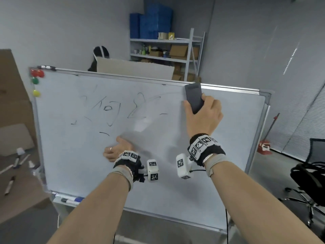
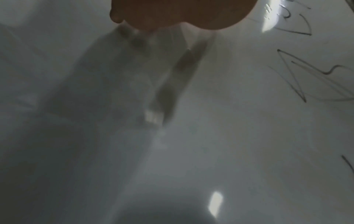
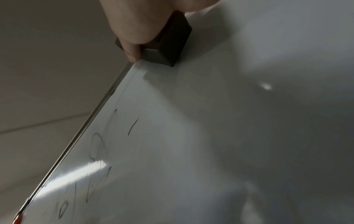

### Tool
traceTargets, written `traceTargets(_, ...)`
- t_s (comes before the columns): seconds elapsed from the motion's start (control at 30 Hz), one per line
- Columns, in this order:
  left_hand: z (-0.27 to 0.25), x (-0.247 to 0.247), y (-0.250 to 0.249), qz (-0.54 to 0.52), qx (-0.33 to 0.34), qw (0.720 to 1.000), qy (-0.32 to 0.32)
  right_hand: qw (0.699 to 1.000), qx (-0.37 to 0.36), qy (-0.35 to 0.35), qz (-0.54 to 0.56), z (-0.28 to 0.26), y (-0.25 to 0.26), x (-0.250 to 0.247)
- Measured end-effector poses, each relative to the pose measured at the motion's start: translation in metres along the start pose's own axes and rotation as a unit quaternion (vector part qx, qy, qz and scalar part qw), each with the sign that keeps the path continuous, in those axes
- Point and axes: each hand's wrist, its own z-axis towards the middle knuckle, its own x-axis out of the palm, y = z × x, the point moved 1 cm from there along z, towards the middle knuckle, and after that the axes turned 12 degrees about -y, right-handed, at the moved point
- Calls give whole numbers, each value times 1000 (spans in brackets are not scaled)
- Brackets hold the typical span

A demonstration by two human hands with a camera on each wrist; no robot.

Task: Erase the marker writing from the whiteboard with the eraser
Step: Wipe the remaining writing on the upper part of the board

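Observation:
A white whiteboard (image 1: 219,138) on a stand fills the head view. Faint, partly smeared black marker writing (image 1: 112,110) covers its upper left and middle; strokes also show in the left wrist view (image 2: 295,75) and the right wrist view (image 3: 99,145). My right hand (image 1: 202,113) grips a dark grey eraser (image 1: 194,97) and holds it flat against the board at its top edge, right of the writing. The eraser (image 3: 168,44) sits at the frame there. My left hand (image 1: 117,149) rests on the lower middle of the board with its fingers extended, holding nothing.
Red, green and yellow magnets (image 1: 36,81) sit at the board's top left corner. Markers (image 1: 70,199) lie in the tray at the bottom left. Cardboard (image 1: 15,120) and loose markers lie left; a black office chair (image 1: 309,176) stands right. Shelves (image 1: 167,51) stand behind.

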Motion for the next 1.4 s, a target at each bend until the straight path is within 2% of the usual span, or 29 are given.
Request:
traceTargets(0.13,17,1,-6,27,-40,998,39,994,-80,71,17,-11,31,25)
traceTargets(0.27,47,-7,-1,95,-9,994,54,971,-164,170,38,-41,57,45)
traceTargets(0.37,57,-15,-4,80,-57,994,40,944,-251,207,56,-60,61,50)
traceTargets(0.43,55,-17,-8,55,-67,996,31,939,-272,204,58,-60,60,47)
traceTargets(0.53,46,-12,-15,24,-59,998,21,957,-254,135,45,-38,44,36)
traceTargets(0.67,44,-17,-22,13,-42,999,-11,986,-160,39,23,-1,23,22)
traceTargets(0.83,50,-31,-25,40,-49,998,8,988,-146,26,38,-21,31,21)
traceTargets(0.87,51,-32,-24,57,-25,998,19,987,-147,28,49,-31,34,21)
traceTargets(0.93,54,-39,-16,121,64,989,61,985,-149,58,58,-52,39,21)
traceTargets(1.0,58,-48,-12,167,93,978,89,977,-183,91,53,-78,42,22)
traceTargets(1.07,66,-54,-14,177,88,975,104,966,-223,122,40,-99,45,24)
traceTargets(1.17,78,-58,-10,130,3,986,108,964,-225,137,36,-107,41,22)
traceTargets(1.23,81,-61,-10,122,-16,986,112,975,-193,109,21,-99,39,19)
traceTargets(1.33,87,-66,-15,111,21,984,136,993,-106,59,6,-79,44,20)
traceTargets(1.4,95,-69,-23,91,-4,988,126,994,-93,50,-6,-72,55,24)
